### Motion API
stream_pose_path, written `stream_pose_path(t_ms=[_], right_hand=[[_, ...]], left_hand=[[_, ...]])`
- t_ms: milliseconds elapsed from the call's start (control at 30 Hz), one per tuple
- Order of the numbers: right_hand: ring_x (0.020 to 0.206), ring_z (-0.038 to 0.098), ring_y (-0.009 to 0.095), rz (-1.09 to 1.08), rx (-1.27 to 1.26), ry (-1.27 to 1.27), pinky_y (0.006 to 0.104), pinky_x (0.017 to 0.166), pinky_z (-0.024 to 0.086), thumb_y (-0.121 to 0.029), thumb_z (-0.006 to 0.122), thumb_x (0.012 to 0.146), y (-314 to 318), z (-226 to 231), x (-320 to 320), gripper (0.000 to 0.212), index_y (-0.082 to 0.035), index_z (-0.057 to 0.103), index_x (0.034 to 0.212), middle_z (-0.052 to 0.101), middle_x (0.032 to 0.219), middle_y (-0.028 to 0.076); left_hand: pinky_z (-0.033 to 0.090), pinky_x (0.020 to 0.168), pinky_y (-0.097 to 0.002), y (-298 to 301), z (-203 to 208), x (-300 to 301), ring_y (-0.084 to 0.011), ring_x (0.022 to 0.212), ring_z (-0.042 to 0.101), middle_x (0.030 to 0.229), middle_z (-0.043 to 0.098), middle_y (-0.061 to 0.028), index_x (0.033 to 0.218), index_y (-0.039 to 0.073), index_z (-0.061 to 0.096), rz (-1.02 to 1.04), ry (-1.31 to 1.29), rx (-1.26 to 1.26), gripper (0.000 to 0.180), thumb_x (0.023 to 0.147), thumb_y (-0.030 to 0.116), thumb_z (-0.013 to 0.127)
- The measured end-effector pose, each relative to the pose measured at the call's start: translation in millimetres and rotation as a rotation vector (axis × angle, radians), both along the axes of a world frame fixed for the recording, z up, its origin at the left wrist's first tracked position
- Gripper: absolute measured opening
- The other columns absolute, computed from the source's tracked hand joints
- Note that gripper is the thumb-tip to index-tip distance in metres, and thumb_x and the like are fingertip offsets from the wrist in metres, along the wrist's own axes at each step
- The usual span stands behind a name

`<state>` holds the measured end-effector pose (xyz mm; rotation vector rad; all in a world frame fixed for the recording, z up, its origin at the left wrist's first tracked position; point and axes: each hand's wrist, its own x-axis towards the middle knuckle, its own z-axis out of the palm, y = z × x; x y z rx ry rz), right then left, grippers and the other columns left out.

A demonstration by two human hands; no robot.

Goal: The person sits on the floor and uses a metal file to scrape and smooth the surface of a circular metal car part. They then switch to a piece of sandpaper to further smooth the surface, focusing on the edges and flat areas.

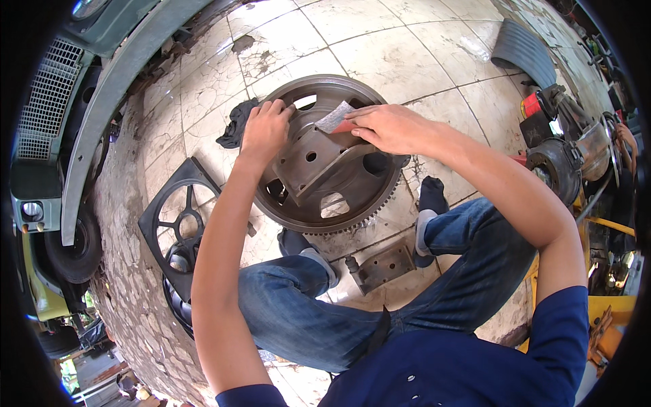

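A large round toothed metal wheel [369, 203] lies flat on the tiled floor between my feet. A rusty angled metal block [313, 157] rests across its middle. My left hand [264, 129] grips the wheel's far left rim, fingers curled over the edge. My right hand [388, 127] presses a grey sheet of sandpaper [333, 117] with a reddish underside against the upper end of the block.
A dark rag [237, 124] lies beside the wheel's left rim. A black fan shroud [178, 220] lies to the left, a metal bracket [383, 266] near my knees. A vehicle's front [74, 102] fills the left; engine parts [559, 156] and a curved rubber mat [523, 51] sit right.
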<state>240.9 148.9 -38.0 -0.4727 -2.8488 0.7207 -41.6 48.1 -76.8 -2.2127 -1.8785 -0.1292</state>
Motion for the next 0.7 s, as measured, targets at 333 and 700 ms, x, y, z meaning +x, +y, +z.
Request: stream_pose_path(t_ms=[333,700], right_hand=[[0.121,0.06,0.033,-0.008,-0.037,-0.058,0.0417,0.101,0.051,-0.02,0.054,0.1,-4,7,-1,0.029,0.0,0.069,0.113,0.064,0.131,0.015],[0.121,0.06,0.032,-0.017,-0.096,-0.12,0.0417,0.1,0.051,-0.021,0.054,0.1,-5,18,-1,0.03,-0.001,0.068,0.116,0.064,0.131,0.013]], left_hand=[[0.048,0.089,-0.0367,-1,2,-6,-0.0197,0.104,0.059,0.107,0.063,-0.0012,0.121,0.015,0.07,0.0,-0.017,0.06,0.033,0.088,0.013,0.064],[0.053,0.087,-0.0415,25,26,-4,-0.0266,0.101,0.064,0.1,0.066,-0.0065,0.116,0.014,0.071,0.026,-0.239,-0.128,0.026,0.092,0.017,0.063]])
